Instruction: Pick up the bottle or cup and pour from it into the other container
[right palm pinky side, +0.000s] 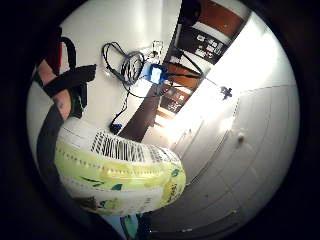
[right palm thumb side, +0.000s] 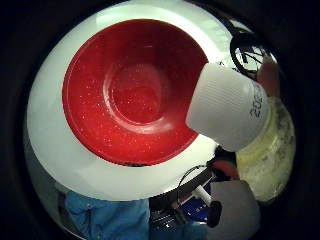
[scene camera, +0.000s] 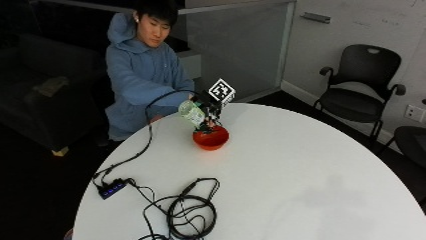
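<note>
Here, on the round white surface, a red bowl near the edge by the seated person. Above it, tilted, cap end down toward the bowl, a bottle with green label, white cap still on. Gloved right hand wrapped around the bottle.

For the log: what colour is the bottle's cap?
White, ribbed cap, still on the bottle; clearest in the thumb side palm view.
</note>
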